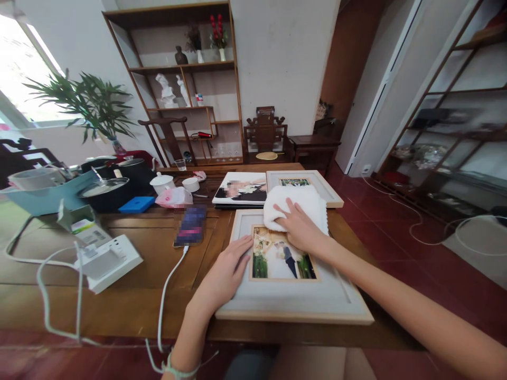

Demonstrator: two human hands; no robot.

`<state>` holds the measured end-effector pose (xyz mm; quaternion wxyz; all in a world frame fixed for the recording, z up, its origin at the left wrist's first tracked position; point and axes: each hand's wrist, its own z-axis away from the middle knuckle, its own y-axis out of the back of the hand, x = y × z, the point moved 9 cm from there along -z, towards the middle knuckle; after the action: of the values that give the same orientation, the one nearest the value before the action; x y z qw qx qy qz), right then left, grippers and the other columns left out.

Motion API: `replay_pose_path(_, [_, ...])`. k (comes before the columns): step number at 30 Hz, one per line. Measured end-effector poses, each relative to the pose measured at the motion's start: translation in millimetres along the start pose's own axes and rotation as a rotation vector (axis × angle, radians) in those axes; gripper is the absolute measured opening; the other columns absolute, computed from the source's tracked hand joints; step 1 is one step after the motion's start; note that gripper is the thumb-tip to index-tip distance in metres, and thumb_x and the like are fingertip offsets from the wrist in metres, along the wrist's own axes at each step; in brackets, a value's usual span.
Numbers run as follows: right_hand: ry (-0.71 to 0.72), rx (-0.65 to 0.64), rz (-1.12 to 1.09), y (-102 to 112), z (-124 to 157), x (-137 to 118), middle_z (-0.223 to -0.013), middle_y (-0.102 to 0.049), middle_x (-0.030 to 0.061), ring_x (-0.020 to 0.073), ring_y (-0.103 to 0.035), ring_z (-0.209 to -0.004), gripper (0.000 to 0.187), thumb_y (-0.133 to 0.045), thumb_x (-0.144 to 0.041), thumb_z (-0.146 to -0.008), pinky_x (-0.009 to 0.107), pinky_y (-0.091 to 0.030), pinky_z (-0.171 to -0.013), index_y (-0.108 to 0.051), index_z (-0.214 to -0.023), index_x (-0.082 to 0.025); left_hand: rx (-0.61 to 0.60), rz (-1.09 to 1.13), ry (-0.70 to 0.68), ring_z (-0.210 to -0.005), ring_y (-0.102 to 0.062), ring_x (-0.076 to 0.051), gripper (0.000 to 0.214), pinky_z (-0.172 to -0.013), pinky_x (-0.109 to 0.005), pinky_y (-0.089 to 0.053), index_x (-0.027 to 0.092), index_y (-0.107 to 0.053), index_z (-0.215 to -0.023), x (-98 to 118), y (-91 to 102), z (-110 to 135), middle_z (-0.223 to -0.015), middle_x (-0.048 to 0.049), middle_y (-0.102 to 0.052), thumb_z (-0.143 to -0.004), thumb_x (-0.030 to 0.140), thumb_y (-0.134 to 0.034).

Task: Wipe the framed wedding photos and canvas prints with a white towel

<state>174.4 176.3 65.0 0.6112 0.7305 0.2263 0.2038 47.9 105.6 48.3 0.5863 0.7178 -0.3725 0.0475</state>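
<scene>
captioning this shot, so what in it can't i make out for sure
All in the head view:
- near frame: far right corner, hidden by the white cloth
- rear frame's photo: lower part, behind the cloth
- right hand: palm, hidden by its back
- phone: screen, pixelated
- dark carved furniture: cut off by left edge

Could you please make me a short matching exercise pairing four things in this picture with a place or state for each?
1. white cloth
2. phone
3. leafy plant
4. nearest picture frame

A. joined to a white cable
B. under the left hand
C. bunched under the right hand
D. near the window

Pairs: 1-C, 2-A, 3-D, 4-B
</scene>
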Motion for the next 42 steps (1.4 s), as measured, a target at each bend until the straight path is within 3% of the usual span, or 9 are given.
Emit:
replay_pose_path(3, [0.06,-0.078,-0.068,-1,19,-19,-0.142,-0.036,0.0118,0.0364,-0.013,-0.134,0.064,-0.041,0.008,-0.061,0.055,-0.021,-0.104,-0.056,-0.119,-0.014,0.007,0.003,0.002,-0.126,-0.043,-0.018,0.038,-0.108,-0.038,-0.033,0.013,-0.049,-0.126,-1,-0.3,0,-0.133,-0.0102,-0.05,-0.091,0.021,-0.038])
replay_pose_path(8, [0.177,-0.248,-0.236,8,84,-73,-0.144,-0.033,0.0113,0.0391,-0.013,-0.133,0.057,-0.045,0.001,-0.062,0.055,-0.021,-0.105,-0.059,-0.115,-0.014,0.031,-0.003,0.005,-0.125,-0.045,-0.019,0.037,-0.108,-0.039,-0.034,0.012,-0.051,-0.124,-2,-1.7,-1,-0.131,-0.0106,-0.052,-0.09,0.02,-0.038])
replay_pose_path(13, [0.257,-0.463,-0.256,7,118,-114,-0.144,-0.03,0.0157,0.0493,-0.015,-0.129,0.061,-0.055,-0.007,-0.058,0.064,-0.022,-0.1,-0.058,-0.118,-0.013,0.036,-0.011,0.045,-0.125,-0.044,-0.019,0.039,-0.108,-0.038,-0.033,0.012,-0.049,-0.126,-3,-1.7,0,-0.133,-0.0111,-0.05,-0.09,0.02,-0.037])
replay_pose_path(17, [0.205,-0.325,-0.299,10,97,-102,-0.145,-0.031,0.0113,0.0413,-0.015,-0.132,0.059,-0.048,-0.003,-0.063,0.058,-0.023,-0.103,-0.055,-0.121,-0.016,0.012,-0.009,0.049,-0.127,-0.042,-0.019,0.04,-0.108,-0.04,-0.033,0.013,-0.047,-0.127,-2,-1.8,0,-0.135,-0.011,-0.049,-0.09,0.02,-0.036])
replay_pose_path(22, [0.102,-0.165,-0.219,1,44,-48,-0.145,-0.031,0.0116,0.0336,-0.014,-0.135,0.068,-0.042,0.005,-0.06,0.052,-0.022,-0.105,-0.051,-0.125,-0.015,0.01,0.011,0.037,-0.126,-0.043,-0.02,0.038,-0.108,-0.041,-0.033,0.014,-0.049,-0.126,1,0.8,0,-0.134,-0.011,-0.05,-0.091,0.02,-0.036])
replay_pose_path(28, [0.052,-0.082,-0.081,-4,5,-27,-0.148,-0.024,0.0118,0.0389,-0.007,-0.134,0.07,-0.041,0.006,-0.062,0.062,-0.017,-0.102,-0.045,-0.129,-0.013,0.023,0.011,0.04,-0.126,-0.044,-0.02,0.038,-0.107,-0.041,-0.034,0.015,-0.05,-0.125,1,2.1,0,-0.134,-0.01,-0.05,-0.09,0.02,-0.037])
replay_pose_path(32, [0.099,-0.126,-0.059,-6,20,-53,-0.146,-0.028,0.0126,0.0434,-0.008,-0.133,0.064,-0.039,0.004,-0.067,0.067,-0.014,-0.1,-0.049,-0.128,-0.013,0.021,0.017,0.043,-0.125,-0.044,-0.019,0.038,-0.108,-0.039,-0.033,0.014,-0.05,-0.125,0,0.9,0,-0.133,-0.0102,-0.051,-0.091,0.02,-0.036])
replay_pose_path(36, [0.19,-0.321,-0.153,5,64,-84,-0.145,-0.032,0.0119,0.0445,-0.014,-0.131,0.057,-0.044,0.0,-0.063,0.065,-0.021,-0.099,-0.058,-0.117,-0.013,0.028,0.024,0.032,-0.125,-0.044,-0.019,0.038,-0.108,-0.04,-0.033,0.015,-0.049,-0.126,0,1.0,1,-0.133,-0.0094,-0.05,-0.091,0.019,-0.034])
replay_pose_path(42, [0.333,-0.413,-0.384,42,119,-100,-0.137,-0.045,0.0038,0.0248,-0.031,-0.131,0.062,-0.038,0.003,-0.058,0.043,-0.027,-0.107,-0.061,-0.11,-0.021,0.034,0.007,0.027,-0.126,-0.043,-0.02,0.038,-0.108,-0.041,-0.033,0.016,-0.048,-0.126,-2,0.3,2,-0.134,-0.0099,-0.05,-0.091,0.019,-0.034])
